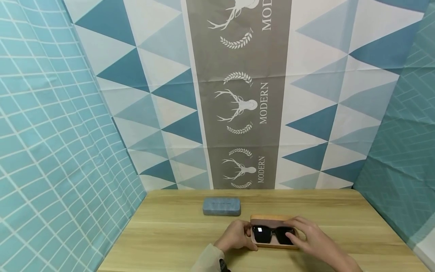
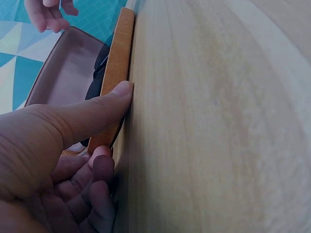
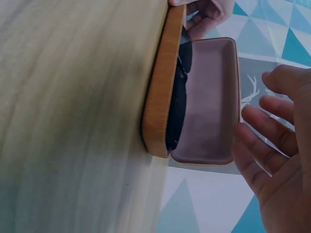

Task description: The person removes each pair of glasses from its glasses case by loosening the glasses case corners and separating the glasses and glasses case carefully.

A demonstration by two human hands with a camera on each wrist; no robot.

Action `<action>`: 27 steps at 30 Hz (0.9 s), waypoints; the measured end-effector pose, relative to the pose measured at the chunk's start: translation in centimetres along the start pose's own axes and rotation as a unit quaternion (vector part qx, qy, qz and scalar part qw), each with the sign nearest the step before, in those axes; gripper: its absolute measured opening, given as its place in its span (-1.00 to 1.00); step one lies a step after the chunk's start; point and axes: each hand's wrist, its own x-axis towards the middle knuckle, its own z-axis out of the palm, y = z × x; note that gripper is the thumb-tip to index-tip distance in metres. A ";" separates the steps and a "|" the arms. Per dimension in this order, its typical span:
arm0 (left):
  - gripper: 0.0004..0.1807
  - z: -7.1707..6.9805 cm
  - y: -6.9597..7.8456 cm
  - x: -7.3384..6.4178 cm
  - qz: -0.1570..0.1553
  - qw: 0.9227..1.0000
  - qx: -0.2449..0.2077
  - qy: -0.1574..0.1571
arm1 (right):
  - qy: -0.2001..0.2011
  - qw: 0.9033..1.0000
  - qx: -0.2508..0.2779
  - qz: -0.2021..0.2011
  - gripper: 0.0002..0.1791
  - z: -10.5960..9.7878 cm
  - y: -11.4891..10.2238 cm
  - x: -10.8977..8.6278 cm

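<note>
Subject of inspection: a pair of black, large-lensed sunglasses (image 1: 263,235), lying in the tray of a tan, leather-look rectangular case (image 3: 160,97) at the lower right of the head frame. The case sits on a pale wood-grain counter (image 1: 163,234), its mauve-lined lid (image 3: 212,97) raised.

State of the left grip (image 1: 236,235): it pinches the left end of the case, thumb along the outer wall. State of the right grip (image 1: 310,238): fingers spread and relaxed, enclosing nothing, close to the lid's edge in the right wrist frame; contact with the lid or the right lens cannot be confirmed.

Hazards, as judged. First, the lid has no visible support apart from its hinge; a knock from the right fingers could drop it onto the frame or onto a fingertip. Second, the right thumb appears over the right lens in the head frame; pressing there could smear or scratch the lens. Third, only the left end is secured; a push at the right could swivel the case about the left thumb. Fourth, if the sunglasses sit proud of the rim, closing the lid could strain the frame; seating depth is unclear.

A blue-grey oblong case (image 1: 221,206), upper left of the hands, stands well apart and presents little risk of collision.
</note>
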 end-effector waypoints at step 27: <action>-0.60 0.1 0.2 -0.2 0.011 1.000 0.006 0.006 | -0.078 0.996 -0.040 0.033 -0.73 2.4 0.5 -0.2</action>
